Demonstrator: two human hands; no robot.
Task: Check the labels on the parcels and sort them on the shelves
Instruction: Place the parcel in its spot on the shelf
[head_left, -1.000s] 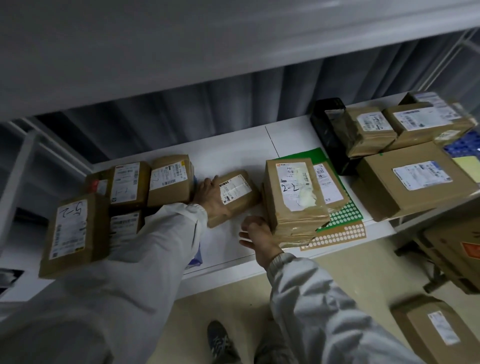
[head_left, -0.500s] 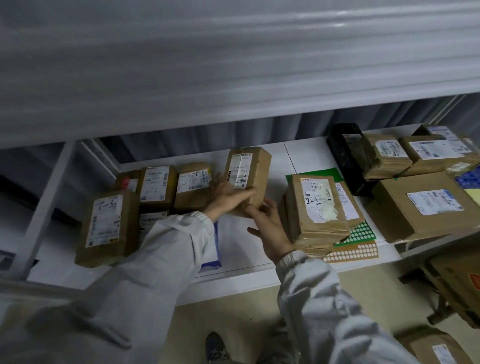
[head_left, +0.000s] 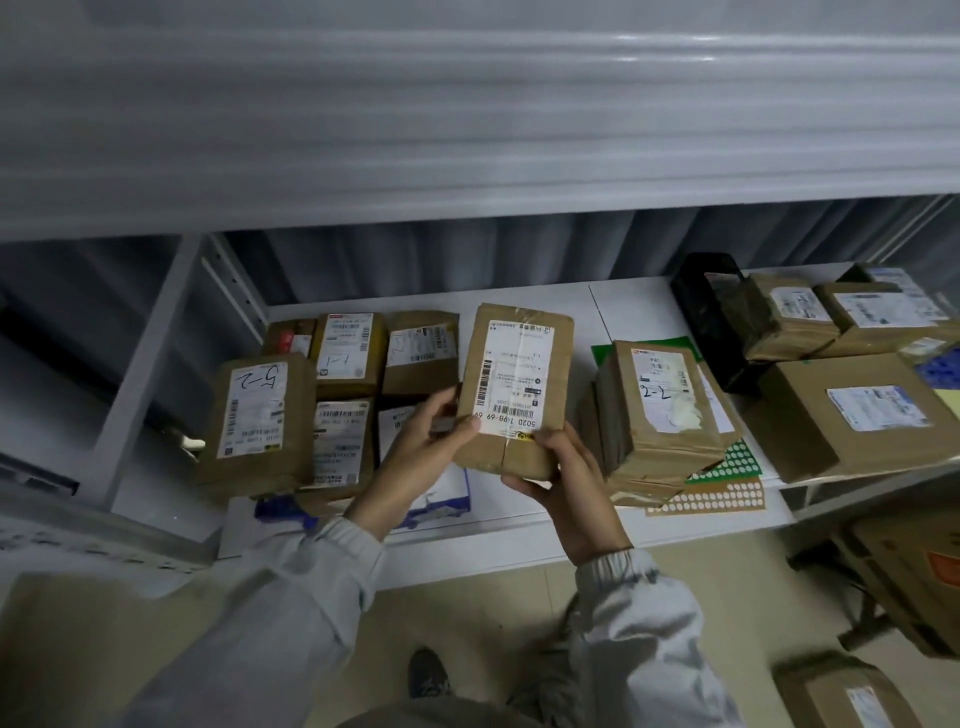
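Note:
A small brown parcel with a white barcode label is lifted above the white shelf, label side facing me. My left hand grips its left edge, thumb on the label side. My right hand holds its lower right corner from below. To the left lies a group of several brown parcels, one marked "5-2". To the right is a stack topped by a parcel marked "2-2".
At the shelf's right end lie a black-wrapped parcel, a large brown box and smaller parcels behind it. Green and tan dotted sheets lie under the "2-2" stack. An upper shelf hangs overhead. More boxes sit on the floor at right.
The small parcel has come up off the shelf and turned upright with its label toward me. My right hand left the "2-2" stack and now holds the parcel too.

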